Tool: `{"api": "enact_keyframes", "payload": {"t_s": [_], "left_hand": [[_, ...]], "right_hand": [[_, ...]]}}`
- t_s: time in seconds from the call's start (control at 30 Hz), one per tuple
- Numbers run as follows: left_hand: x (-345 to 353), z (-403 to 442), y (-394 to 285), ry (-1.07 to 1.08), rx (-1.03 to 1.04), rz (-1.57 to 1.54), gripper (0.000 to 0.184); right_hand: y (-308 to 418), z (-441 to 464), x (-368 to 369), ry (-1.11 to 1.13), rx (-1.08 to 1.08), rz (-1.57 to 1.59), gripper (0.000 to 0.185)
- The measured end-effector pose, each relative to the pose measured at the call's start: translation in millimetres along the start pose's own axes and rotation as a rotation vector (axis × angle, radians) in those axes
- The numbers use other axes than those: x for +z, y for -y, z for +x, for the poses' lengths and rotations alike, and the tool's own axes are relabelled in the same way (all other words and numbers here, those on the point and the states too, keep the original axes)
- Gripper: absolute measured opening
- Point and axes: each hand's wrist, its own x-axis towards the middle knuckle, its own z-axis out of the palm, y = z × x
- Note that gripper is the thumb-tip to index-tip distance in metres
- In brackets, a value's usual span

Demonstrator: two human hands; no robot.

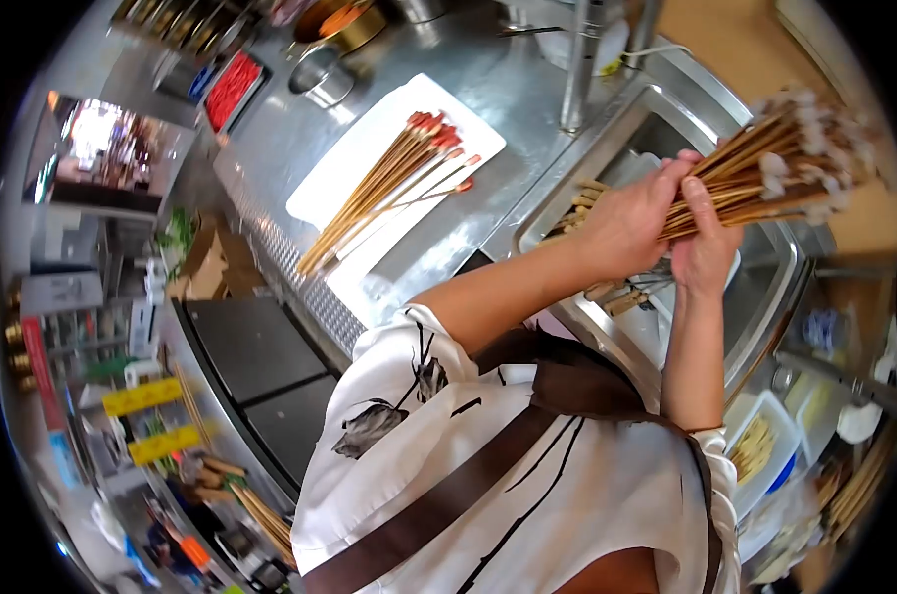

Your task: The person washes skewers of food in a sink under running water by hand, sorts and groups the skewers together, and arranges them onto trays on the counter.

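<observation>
Both my hands are wrapped round a thick bundle of skewers [730, 183] above the sink. My left hand [631, 223] grips the lower end of the sticks. Pressed against the same bundle from the right is my right hand [706, 252], its thumb lying across the sticks. Whitish pieces [809, 148] sit on the far tips and are blurred. On the steel counter to the left, more skewers [394, 188] with red pieces on their ends lie across a white board [424, 104].
Under my hands, the steel sink [775, 287] holds wooden-handled items [621, 300]. A metal pot [322, 77], a tray of red pieces [235, 91] and a brass-coloured pan [354, 30] stand at the back. A white tub [765, 445] with pale pieces is at the lower right.
</observation>
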Motion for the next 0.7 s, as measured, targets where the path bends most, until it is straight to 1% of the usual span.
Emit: {"api": "enact_keyframes", "payload": {"t_s": [0.03,0.1,0.13,0.2,0.23,0.27,0.33,0.37,0.4,0.43,0.47,0.5,0.53,0.57,0.6,0.63,0.67,0.7], "left_hand": [[-9.8,3.1,3.0,-0.024,-0.019,0.007,0.070],[-29.0,6.8,9.9,-0.181,0.122,0.014,0.068],[-39.2,6.9,15.5,-0.200,0.118,0.019,0.068],[-63.0,5.3,27.7,-0.330,0.212,0.086,0.066],[-70.3,0.0,39.7,-0.328,0.172,0.098,0.069],[-76.8,-6.7,46.7,-0.337,0.174,0.103,0.069],[-87.2,-19.8,63.0,-0.341,0.037,0.099,0.071],[-88.3,-29.5,74.7,-0.320,-0.034,0.065,0.075],[-88.2,-39.4,86.7,-0.323,-0.021,0.066,0.075],[-87.3,-48.2,98.6,-0.299,-0.067,0.053,0.077],[-85.8,-54.0,110.7,-0.272,-0.107,0.040,0.079],[-81.8,-61.6,123.8,-0.270,-0.105,0.083,0.081],[-82.7,-63.4,126.1,-0.269,-0.099,0.125,0.083],[-81.4,-65.8,126.9,-0.250,-0.184,0.095,0.085],[-82.2,-62.0,126.1,-0.279,-0.243,-0.078,0.089],[-84.0,-60.1,124.5,-0.270,-0.222,-0.085,0.089],[-88.1,-60.0,122.7,-0.231,-0.306,-0.038,0.093],[-93.7,-57.4,118.7,-0.194,-0.389,0.012,0.096]], "right_hand": [[1.9,2.4,14.6,0.023,0.020,-0.006,0.034],[0.2,3.9,46.1,0.184,-0.197,-0.041,0.037],[-7.7,7.9,54.2,0.247,-0.247,-0.077,0.036],[-22.1,11.7,76.7,0.342,-0.359,-0.185,0.035],[-31.3,13.2,84.1,0.398,-0.367,-0.199,0.034],[-40.9,13.1,90.7,0.407,-0.359,-0.208,0.034],[-62.4,12.9,94.1,0.501,-0.350,-0.348,0.048],[-74.2,10.8,94.6,0.492,-0.288,-0.388,0.046],[-86.7,7.7,94.5,0.478,-0.232,-0.429,0.045],[-99.8,5.6,93.6,0.464,-0.176,-0.442,0.044],[-120.1,6.6,86.4,0.431,-0.180,-0.468,0.045],[-132.3,3.3,86.9,0.380,-0.140,-0.382,0.045],[-131.9,4.5,86.7,0.421,-0.126,-0.523,0.044],[-140.9,6.4,84.8,0.423,-0.101,-0.437,0.044],[-143.4,7.2,88.6,0.426,-0.074,-0.351,0.043],[-141.6,9.7,89.4,0.450,-0.059,-0.396,0.043],[-139.0,12.1,90.9,0.474,-0.045,-0.439,0.043],[-134.4,12.8,97.4,0.450,-0.073,-0.413,0.042]]}}
